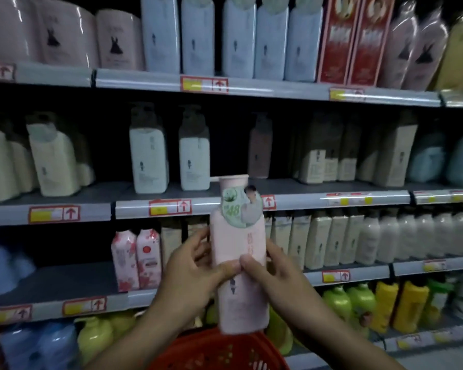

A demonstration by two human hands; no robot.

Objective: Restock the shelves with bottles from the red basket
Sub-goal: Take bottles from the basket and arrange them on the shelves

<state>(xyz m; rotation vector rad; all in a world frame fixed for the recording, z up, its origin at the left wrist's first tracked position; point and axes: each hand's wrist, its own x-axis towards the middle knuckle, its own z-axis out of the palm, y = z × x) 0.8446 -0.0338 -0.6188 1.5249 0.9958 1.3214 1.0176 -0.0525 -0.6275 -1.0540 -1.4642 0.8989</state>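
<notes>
Pink bottle [238, 263] held upright above the red basket [219, 351]
Left hand [190, 273] and right hand [275, 276] both grip it; its round sticker reads "48"; basket contents hidden.

We saw only two hands and their forearms, entering from the lower edge. The left hand [191, 273] and the right hand [271, 276] were bare, with no gloves, rings or watch showing. Both forearms were uncovered up to the frame edge, and no sleeve or cuff appeared. The fingernails looked short and plain.
</notes>
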